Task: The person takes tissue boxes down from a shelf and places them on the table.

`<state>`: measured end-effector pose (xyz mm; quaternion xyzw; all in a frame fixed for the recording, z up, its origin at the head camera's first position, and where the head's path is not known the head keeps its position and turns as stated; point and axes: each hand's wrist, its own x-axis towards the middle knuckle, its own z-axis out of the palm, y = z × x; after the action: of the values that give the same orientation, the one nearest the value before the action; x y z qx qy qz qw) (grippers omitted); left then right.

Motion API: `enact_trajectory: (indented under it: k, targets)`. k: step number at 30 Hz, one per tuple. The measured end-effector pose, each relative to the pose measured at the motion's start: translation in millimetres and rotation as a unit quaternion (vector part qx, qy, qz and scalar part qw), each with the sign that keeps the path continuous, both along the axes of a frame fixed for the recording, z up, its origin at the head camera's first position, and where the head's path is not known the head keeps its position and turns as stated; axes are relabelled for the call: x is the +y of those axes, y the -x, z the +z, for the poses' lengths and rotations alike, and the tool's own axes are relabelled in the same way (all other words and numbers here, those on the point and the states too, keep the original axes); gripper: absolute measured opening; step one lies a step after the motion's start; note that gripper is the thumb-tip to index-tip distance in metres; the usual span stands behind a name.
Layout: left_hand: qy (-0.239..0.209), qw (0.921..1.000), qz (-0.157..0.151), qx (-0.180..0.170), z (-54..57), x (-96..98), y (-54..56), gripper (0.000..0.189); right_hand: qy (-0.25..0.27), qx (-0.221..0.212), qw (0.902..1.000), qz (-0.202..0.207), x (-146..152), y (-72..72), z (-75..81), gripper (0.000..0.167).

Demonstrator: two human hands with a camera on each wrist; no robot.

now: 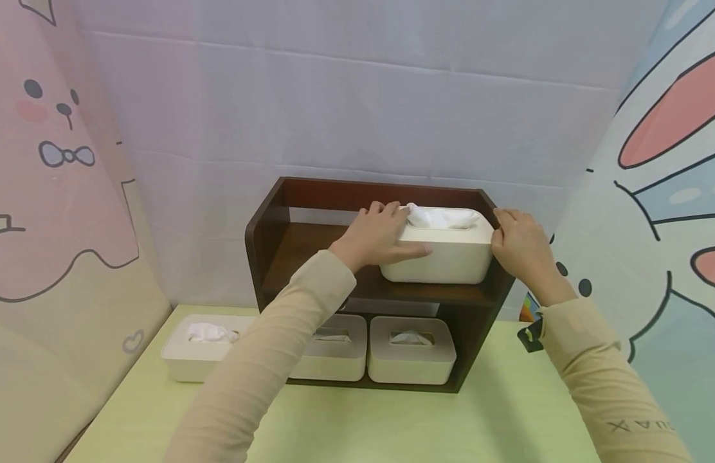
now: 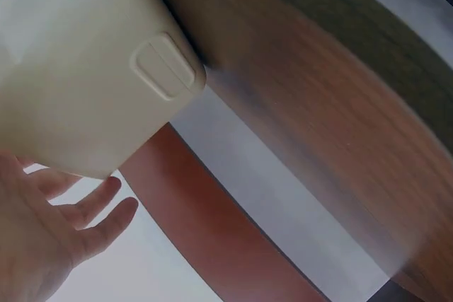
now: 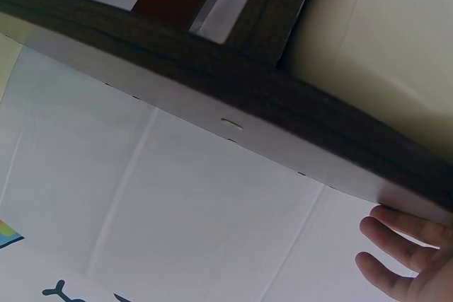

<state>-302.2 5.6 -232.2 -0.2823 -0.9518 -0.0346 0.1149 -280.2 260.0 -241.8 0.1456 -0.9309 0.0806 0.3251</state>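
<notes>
A cream tissue box (image 1: 441, 260) with a white tissue showing at its top sits at the right end of the upper level of a dark brown wooden shelf (image 1: 317, 247). My left hand (image 1: 376, 236) rests on the box's left end, its thumb along the front face and its fingers over the top. In the left wrist view, the spread fingers (image 2: 95, 213) touch the box's edge. My right hand (image 1: 522, 247) grips the shelf's right side panel (image 3: 233, 97) near the top, fingers on the outer face.
Two more tissue boxes (image 1: 411, 350) stand side by side in the lower compartment, the left one partly behind my left sleeve. Another tissue box (image 1: 198, 347) lies on the pale green table (image 1: 386, 424), left of the shelf. Printed cloth walls (image 1: 357, 103) enclose the table.
</notes>
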Motion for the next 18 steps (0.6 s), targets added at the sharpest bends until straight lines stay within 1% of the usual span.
enact_trajectory:
  k: [6,13,18]
  targets:
    - [0.012,0.9996,0.007,-0.023,1.2,7.1,6.0,0.096,0.004,-0.006,1.0,-0.003,1.1,-1.1,0.8,0.041]
    - [0.01,0.9998,0.01,-0.01,2.7,7.9,6.4,0.095,0.003,0.002,1.0,0.0,1.1,-0.3,0.7,0.04]
    - [0.012,0.9997,0.011,-0.017,4.8,4.9,4.5,0.097,-0.002,-0.002,1.0,-0.002,1.0,-0.2,0.3,0.04]
